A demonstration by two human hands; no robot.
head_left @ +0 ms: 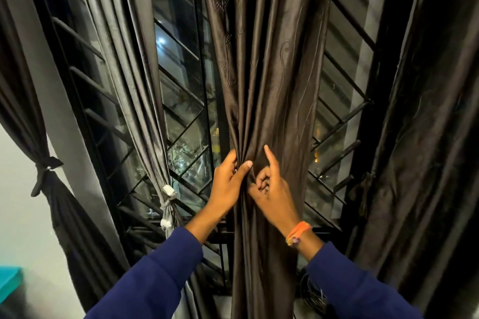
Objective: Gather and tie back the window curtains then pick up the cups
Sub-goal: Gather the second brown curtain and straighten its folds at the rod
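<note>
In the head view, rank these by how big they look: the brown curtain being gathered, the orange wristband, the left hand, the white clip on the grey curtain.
1. brown curtain, largest by far.
2. left hand, gripping its folds.
3. orange wristband.
4. white clip, smallest, though it sits farther from the camera, so this last ranking is unsure.

Both arms reach up and forward from the lower edge of view, in dark blue sleeves pushed back to bare the wrists. The left hand (229,184) is raised with its back toward the camera, fingers wrapped round the gathered curtain (267,111) from the left, thumb laid across the front of the folds. The right hand (272,189) sits just beside it, touching at the thumb side, index finger pointing straight up against the cloth while the other fingers curl in and pinch a fold. An orange band (298,234) circles the right wrist.
</note>
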